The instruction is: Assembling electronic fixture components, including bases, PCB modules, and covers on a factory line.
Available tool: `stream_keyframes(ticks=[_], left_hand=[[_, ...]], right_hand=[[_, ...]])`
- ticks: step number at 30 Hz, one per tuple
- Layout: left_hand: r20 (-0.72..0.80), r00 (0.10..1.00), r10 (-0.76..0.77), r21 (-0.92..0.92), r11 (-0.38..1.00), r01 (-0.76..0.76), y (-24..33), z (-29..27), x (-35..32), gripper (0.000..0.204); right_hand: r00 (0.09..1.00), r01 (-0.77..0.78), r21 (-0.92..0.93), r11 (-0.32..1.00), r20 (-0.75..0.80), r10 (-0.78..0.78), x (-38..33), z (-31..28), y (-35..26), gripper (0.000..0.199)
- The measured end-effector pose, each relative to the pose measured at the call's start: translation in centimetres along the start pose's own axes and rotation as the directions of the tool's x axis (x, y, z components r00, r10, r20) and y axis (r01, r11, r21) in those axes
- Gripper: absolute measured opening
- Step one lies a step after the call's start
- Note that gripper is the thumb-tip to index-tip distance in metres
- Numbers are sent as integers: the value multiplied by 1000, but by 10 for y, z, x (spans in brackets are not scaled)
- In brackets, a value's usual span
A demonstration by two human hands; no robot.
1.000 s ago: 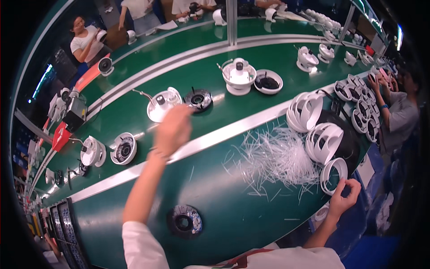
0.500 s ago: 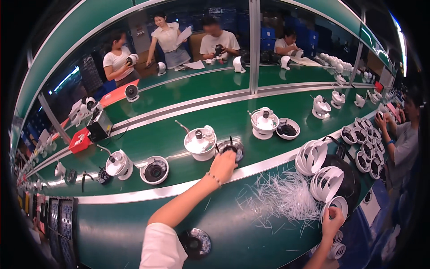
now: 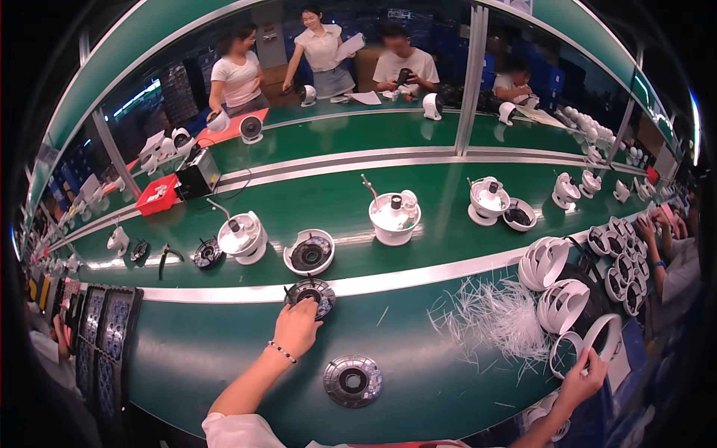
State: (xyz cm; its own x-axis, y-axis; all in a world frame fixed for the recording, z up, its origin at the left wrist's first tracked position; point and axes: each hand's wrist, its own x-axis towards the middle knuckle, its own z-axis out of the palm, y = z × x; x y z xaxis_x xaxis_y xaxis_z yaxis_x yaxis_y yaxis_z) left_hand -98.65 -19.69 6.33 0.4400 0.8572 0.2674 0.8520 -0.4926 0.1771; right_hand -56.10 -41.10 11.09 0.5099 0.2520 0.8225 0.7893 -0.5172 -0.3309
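My left hand (image 3: pixel 297 327) grips a round black plate with small circuit boards (image 3: pixel 323 293) by its near side, over the metal edge of the conveyor. Just beyond it sits a white bowl-shaped cover (image 3: pixel 329 267) with a black disc inside. A similar black disc (image 3: pixel 336 384) lies flat on the near bench, to the right of my left forearm. My right hand (image 3: pixel 586 377) pinches a white ring-shaped part (image 3: pixel 614 334) at the right end of the bench. Behind that ring stand stacked white rings (image 3: pixel 556 306).
Thin white plastic strips (image 3: pixel 493 321) lie piled beside the rings. White camera bases (image 3: pixel 396 224) stand along the green conveyor (image 3: pixel 441 246). At left are cutters (image 3: pixel 168 257), a red bin (image 3: pixel 157 196) and black trays (image 3: pixel 112 343). Several people work across the line and at the right.
My left hand has brought the black plate left and nearer, away from beside a white camera base. My right hand has raised a white ring off the stack. The view has shifted left.
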Motion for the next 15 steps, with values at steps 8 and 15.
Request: stream_keyframes(ticks=[8,15], left_hand=[[-18,1000,5,-22,1000,-6,-20,8,-36,38],[-300,933,-199,-147,976,160,-53,-16,-22,42]], right_hand=[[670,361,784,506,160,-725,-34,25,-137,12],[437,247,923,297,167,-884,-74,84,-202,24]])
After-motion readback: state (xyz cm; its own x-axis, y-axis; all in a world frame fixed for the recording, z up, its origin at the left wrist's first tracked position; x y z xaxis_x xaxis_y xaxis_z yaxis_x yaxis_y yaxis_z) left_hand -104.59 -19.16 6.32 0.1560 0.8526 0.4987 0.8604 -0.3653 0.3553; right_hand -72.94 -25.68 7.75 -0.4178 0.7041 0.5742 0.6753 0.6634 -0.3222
